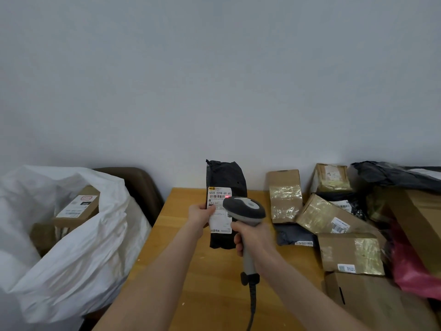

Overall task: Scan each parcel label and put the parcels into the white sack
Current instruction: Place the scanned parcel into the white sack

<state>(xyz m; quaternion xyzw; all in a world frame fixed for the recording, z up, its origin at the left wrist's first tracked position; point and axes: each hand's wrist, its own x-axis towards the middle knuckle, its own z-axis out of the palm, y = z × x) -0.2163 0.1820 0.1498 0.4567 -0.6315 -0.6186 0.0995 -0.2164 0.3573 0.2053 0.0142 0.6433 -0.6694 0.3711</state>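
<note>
Left hand pinches the black poly parcel upright by its label edge above the table — right hand wrapped round the scanner. Looks soft, light, floppy — I'd grab mid-body before dropping it into the white sack.
</note>
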